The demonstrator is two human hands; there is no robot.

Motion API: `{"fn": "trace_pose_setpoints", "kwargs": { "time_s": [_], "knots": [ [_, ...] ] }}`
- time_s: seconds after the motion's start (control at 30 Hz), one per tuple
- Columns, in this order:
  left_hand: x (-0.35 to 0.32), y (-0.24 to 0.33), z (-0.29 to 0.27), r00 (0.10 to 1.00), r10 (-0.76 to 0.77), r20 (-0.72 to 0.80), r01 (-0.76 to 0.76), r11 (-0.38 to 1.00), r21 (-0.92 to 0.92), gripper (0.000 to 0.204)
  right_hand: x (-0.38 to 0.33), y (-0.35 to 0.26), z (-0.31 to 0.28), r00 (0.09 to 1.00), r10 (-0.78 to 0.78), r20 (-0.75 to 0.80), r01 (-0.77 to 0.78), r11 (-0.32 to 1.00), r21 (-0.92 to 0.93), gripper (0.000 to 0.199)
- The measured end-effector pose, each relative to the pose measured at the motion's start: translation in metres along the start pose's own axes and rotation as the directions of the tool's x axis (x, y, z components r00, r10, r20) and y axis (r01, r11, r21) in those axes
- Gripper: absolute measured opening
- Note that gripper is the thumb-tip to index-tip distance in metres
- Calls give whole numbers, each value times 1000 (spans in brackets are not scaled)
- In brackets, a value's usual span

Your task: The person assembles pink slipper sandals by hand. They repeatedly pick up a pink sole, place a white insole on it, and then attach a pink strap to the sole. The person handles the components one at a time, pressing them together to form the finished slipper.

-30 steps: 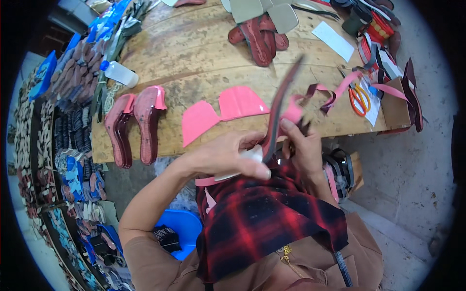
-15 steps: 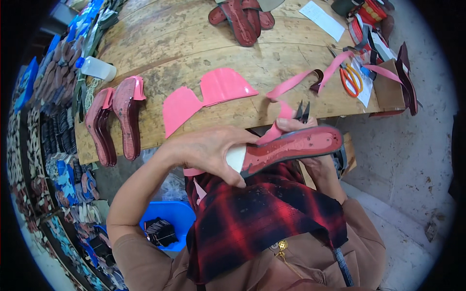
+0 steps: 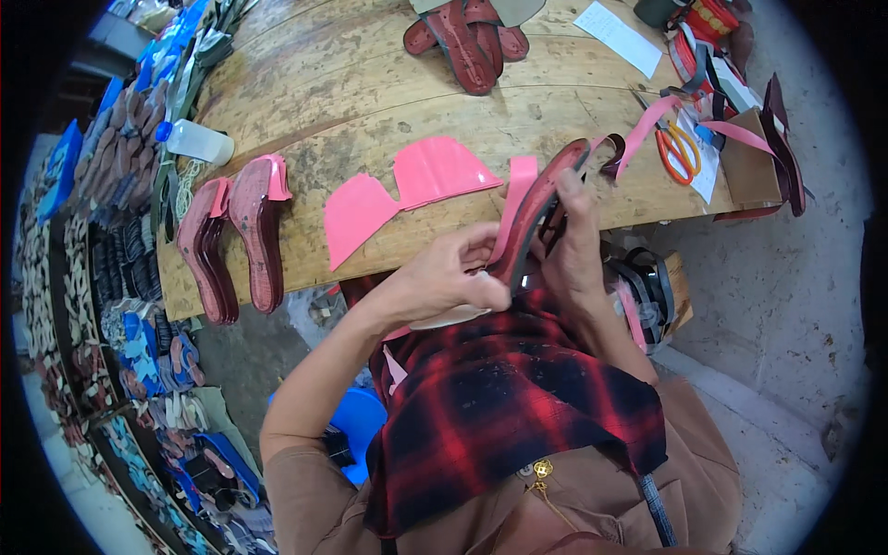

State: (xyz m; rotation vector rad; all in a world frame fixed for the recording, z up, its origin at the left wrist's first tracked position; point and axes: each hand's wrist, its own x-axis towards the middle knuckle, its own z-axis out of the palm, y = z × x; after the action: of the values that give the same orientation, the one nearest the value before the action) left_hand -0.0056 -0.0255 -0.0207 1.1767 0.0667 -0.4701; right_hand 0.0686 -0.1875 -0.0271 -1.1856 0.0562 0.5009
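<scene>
I hold a red insole (image 3: 529, 215) with a dark edge over my lap at the table's front, tilted steeply with its narrow side up. My left hand (image 3: 453, 273) pinches its lower end, where a white piece (image 3: 453, 319) sticks out below the fingers. My right hand (image 3: 575, 231) grips the far side, thumb near the upper end. A pink strip (image 3: 518, 185) runs along the insole's left edge into my left fingers. Something dark, apparently the small snips (image 3: 555, 225), sits in my right hand, mostly hidden.
On the wooden table (image 3: 324, 102) lie pink sheet pieces (image 3: 444, 174), stacked insoles (image 3: 254, 231), orange-handled scissors (image 3: 680, 153) and a white bottle (image 3: 196, 141). More red insoles (image 3: 467, 51) lie at the back. A blue tub (image 3: 359, 425) stands below left, beside packed shelves (image 3: 120, 305).
The insole has swung from nearly level to steeply upright, its far end rising. My left hand has moved right and my right thumb now presses on it. The snips' blades no longer show clearly.
</scene>
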Motion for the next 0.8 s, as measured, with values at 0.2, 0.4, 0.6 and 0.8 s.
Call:
{"fn": "trace_pose_setpoints", "kwargs": {
  "time_s": [0.2,0.4,0.6,0.8],
  "knots": [
    [-2,-6,12,980,96,-175,-69,986,153,53,20,-12,-2,887,302,349,-428,822,377,79],
    [-9,-22,17,997,25,-75,-10,981,194,64,53,14,-45,988,7,154,71,868,-492,32],
    [-10,-32,19,983,-3,-185,36,984,176,64,14,-33,-43,965,223,136,-225,974,-1,29],
    [15,-52,20,911,400,-103,-176,602,779,74,31,20,-55,987,147,64,-159,859,486,35]
  ]
}}
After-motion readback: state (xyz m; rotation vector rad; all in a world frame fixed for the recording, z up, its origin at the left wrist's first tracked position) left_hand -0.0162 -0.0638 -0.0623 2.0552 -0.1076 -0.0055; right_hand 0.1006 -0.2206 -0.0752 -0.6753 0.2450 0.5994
